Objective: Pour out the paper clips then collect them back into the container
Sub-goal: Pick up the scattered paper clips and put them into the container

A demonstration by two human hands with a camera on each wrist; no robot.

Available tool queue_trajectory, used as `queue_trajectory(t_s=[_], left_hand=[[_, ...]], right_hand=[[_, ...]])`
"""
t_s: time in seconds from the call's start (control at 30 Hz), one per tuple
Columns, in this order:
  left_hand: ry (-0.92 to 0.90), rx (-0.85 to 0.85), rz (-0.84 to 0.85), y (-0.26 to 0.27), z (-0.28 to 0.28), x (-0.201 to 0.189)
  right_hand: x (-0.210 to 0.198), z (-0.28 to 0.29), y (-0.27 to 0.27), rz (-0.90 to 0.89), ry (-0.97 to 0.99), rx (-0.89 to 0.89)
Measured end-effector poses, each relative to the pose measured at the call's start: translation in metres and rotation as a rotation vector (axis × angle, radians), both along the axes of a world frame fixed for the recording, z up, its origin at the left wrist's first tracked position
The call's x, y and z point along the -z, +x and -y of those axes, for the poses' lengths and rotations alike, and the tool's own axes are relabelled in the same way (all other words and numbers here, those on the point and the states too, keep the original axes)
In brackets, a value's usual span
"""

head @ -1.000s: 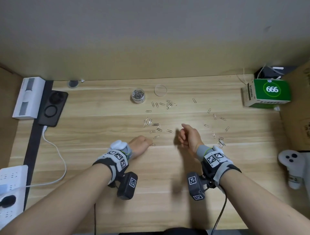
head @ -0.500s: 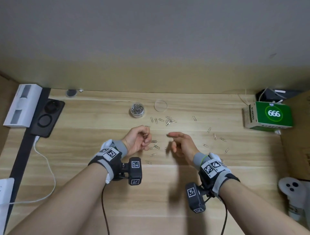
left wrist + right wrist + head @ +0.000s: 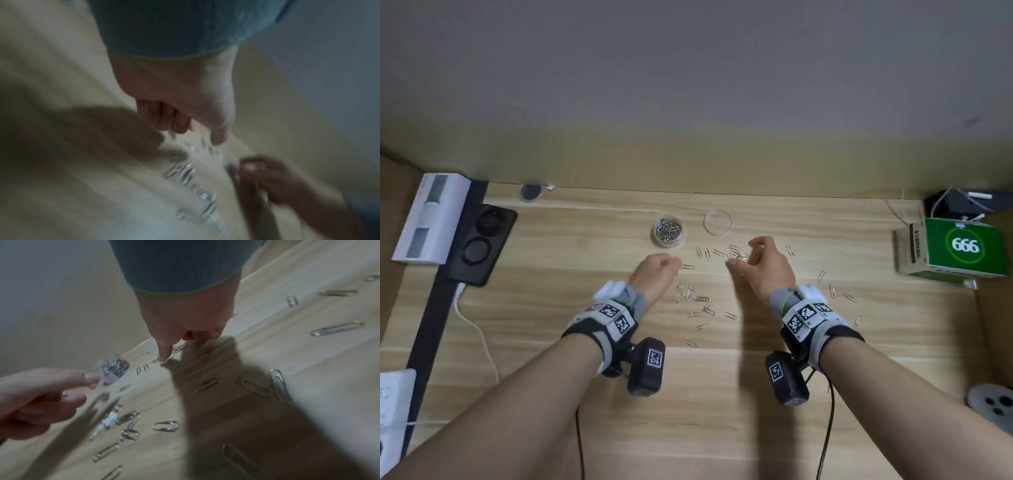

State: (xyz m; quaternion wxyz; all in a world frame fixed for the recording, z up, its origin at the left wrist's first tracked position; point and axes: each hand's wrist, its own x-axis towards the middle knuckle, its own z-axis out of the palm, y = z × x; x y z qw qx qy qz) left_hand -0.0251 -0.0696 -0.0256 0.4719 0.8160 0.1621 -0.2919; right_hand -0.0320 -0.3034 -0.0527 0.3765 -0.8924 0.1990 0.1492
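Note:
A small round clear container (image 3: 668, 231) partly filled with paper clips stands on the wooden desk (image 3: 551, 308), its clear lid (image 3: 717, 222) lying to its right. Several silver paper clips (image 3: 698, 301) lie scattered in front of it. My left hand (image 3: 659, 272) is curled into a fist just below and left of the container. In the right wrist view metal glints between the left hand's fingers (image 3: 61, 395). My right hand (image 3: 744, 253) hovers over a far cluster of clips (image 3: 738, 254). The thumb (image 3: 163, 356) touches that cluster, and the index finger is raised apart from it.
A green box marked 666 (image 3: 962, 246) sits at the right edge, with more loose clips (image 3: 832, 291) between it and my right wrist. A black charger pad (image 3: 479, 240), a white box (image 3: 431, 216) and a white cable (image 3: 472, 325) lie on the left.
Both hands have moved away from me. The left fist now sits close to the container. The right hand has reached the far cluster of clips beside the lid.

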Motion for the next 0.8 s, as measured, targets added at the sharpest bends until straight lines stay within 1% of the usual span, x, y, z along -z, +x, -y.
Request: queue_trajectory(t_s=[0.07,0.1,0.13,0.17,0.33,0.47,0.53,0.63,0.7,0.8], left_hand=[[0.312,0.286,0.108,-0.004,-0.001,-0.001],[0.413,0.415,0.145,-0.007,0.0,0.001],[0.477,0.508,0.171,-0.009,0.0,0.005],[0.509,0.556,0.19,-0.011,0.0,0.009],[0.464,0.523,0.264,-0.012,-0.004,0.031],[0.511,0.558,0.269,-0.014,0.002,0.037],[0.532,0.58,0.276,-0.018,0.004,0.038],[0.542,0.587,0.318,-0.022,0.005,0.036],[0.615,0.563,0.347,-0.022,0.004,0.03],[0.699,0.548,0.324,-0.017,0.002,0.021]], right_hand=[[0.0,-0.002,0.007,0.007,-0.116,-0.092],[0.001,-0.004,0.01,0.022,-0.15,-0.13],[0.001,-0.006,0.012,0.037,-0.171,-0.161],[0.003,-0.009,0.014,0.044,-0.188,-0.188],[0.007,-0.017,0.011,0.059,-0.254,-0.282],[0.008,-0.018,0.009,0.067,-0.307,-0.345],[0.008,-0.018,0.008,0.058,-0.304,-0.357],[0.008,-0.016,0.007,0.028,-0.18,-0.274],[0.006,-0.016,0.006,0.039,-0.057,-0.169],[0.002,-0.017,0.001,0.041,0.132,-0.016]])
